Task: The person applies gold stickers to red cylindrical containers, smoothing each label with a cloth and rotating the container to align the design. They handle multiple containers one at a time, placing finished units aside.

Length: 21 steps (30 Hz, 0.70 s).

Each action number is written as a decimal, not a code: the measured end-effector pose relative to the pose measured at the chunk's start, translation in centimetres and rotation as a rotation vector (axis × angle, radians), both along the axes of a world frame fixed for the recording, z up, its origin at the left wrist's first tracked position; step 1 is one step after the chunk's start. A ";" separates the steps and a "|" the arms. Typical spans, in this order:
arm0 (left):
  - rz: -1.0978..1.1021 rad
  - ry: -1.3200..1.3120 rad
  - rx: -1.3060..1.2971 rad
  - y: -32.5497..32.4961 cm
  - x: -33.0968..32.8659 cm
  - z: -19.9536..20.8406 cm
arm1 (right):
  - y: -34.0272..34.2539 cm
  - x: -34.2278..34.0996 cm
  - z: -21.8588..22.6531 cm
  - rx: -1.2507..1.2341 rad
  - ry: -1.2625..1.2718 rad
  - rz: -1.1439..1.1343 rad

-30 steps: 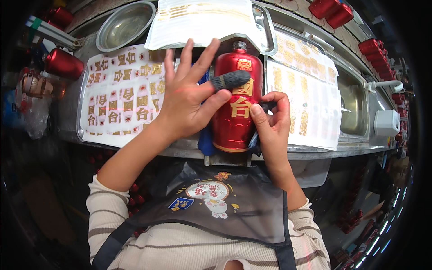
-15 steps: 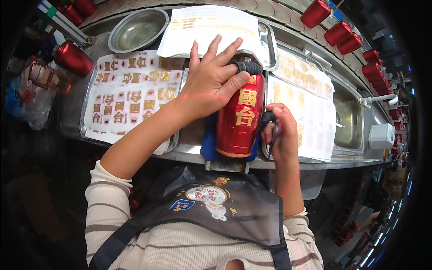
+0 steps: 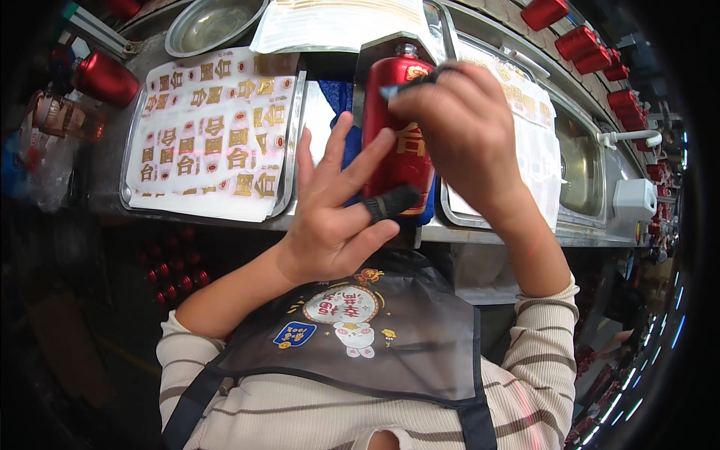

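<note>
A red metallic bottle (image 3: 381,112) with gold lettering lies on a blue cloth (image 3: 347,142), its neck pointing away from me. My left hand (image 3: 334,217) is spread over the bottle's near left side, a dark cot on one finger. It holds nothing, and the fingertips reach over the near end of the bottle. My right hand (image 3: 469,127), smeared by motion, is curled above the bottle's upper right part. Its fingers close on a slim tool, mostly hidden, with a bluish tip (image 3: 388,91) showing. Part of the lettering is covered by my right hand.
To the left, a metal tray (image 3: 289,165) bears a sheet of gold lettering stickers (image 3: 210,142). More sheets (image 3: 536,142) lie right, beside a sink (image 3: 585,176) with a white tap (image 3: 634,139). A metal bowl (image 3: 214,30) and another red bottle (image 3: 105,79) stand far left.
My left hand has left the bottle's neck and come down to its near end. The right hand has risen from beside the bottle to above its upper part. The view has shifted slightly.
</note>
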<state>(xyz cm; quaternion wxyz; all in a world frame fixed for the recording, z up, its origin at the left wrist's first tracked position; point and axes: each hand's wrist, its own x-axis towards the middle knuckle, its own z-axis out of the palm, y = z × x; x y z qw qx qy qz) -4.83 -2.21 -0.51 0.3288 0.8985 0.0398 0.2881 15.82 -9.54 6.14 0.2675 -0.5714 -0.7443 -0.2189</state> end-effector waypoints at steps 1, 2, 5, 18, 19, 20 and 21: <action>0.040 -0.030 -0.061 0.0 -1.0 -0.3 | -0.8 -1.2 -0.1 -0.046 -0.022 0.014; 0.109 -0.090 -0.179 0.1 -1.6 -0.9 | -1.9 -2.3 0.0 -0.105 0.047 0.066; 0.264 -0.157 -0.482 0.0 -1.6 -1.2 | -5.7 -3.6 0.9 -0.275 0.189 0.168; 0.140 -0.129 -1.090 -0.2 5.7 0.6 | -5.8 -0.7 -5.3 0.008 1.514 -0.429; 0.145 -0.103 -1.058 -0.1 5.6 0.6 | -6.2 -0.7 -5.1 -0.013 1.494 -0.348; 0.150 -0.112 -1.062 -0.3 5.6 0.8 | -6.8 -1.4 -4.8 -0.043 1.474 -0.266; 0.157 -0.122 -1.066 -0.3 5.7 0.9 | -7.1 -1.6 -4.4 -0.076 1.453 -0.183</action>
